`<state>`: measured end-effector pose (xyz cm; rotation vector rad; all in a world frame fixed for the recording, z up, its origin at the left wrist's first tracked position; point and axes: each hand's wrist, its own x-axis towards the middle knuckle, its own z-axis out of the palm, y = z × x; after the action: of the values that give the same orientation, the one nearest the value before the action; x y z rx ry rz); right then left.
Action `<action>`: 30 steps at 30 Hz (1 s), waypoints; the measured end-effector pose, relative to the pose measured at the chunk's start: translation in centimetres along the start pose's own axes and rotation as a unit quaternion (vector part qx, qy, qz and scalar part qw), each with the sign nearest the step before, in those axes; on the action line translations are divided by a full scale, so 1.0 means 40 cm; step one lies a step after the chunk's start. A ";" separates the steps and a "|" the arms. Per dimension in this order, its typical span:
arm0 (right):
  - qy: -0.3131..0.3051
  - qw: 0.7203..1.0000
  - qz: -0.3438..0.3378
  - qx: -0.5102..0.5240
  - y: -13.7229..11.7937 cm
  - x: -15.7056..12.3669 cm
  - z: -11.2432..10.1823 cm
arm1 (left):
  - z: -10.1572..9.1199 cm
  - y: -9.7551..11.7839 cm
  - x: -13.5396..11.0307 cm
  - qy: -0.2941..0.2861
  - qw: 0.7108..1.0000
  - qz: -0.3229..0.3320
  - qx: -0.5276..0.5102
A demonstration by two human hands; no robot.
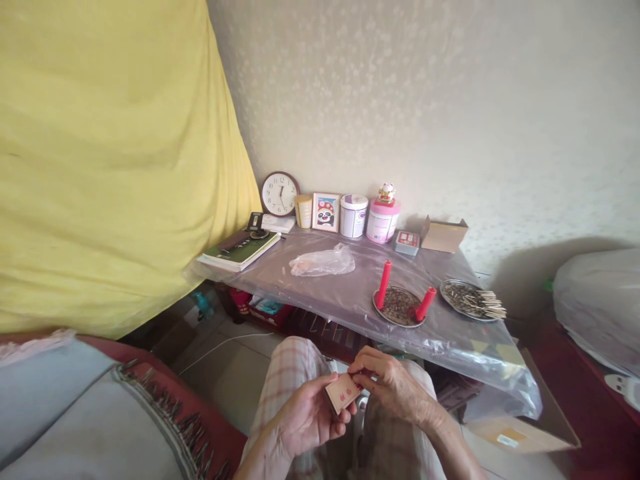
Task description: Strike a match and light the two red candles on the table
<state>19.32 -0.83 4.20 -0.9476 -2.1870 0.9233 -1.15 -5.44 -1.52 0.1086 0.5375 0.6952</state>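
Tan box in L hand — R hand hides pt.

Best lane is the bare front strip of the counter, between the book at left and the candle tray at right; the plastic bag behind it lies low, so fingers could pass over. Straight ahead of the right fingers is worse: two red candles rise from the tray; only a narrow gap to the plate beside it, sticks jutting past its right rim; tins and cardboard box block the back.
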 end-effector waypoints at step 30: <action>-0.067 0.963 -0.150 -0.212 0.011 0.003 -0.009 | -0.005 0.010 -0.002 -0.015 1.000 -0.019 0.004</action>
<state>19.69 -0.39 4.11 -0.7180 -2.6144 0.3929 -1.52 -5.18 -1.54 0.1150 0.5129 0.6535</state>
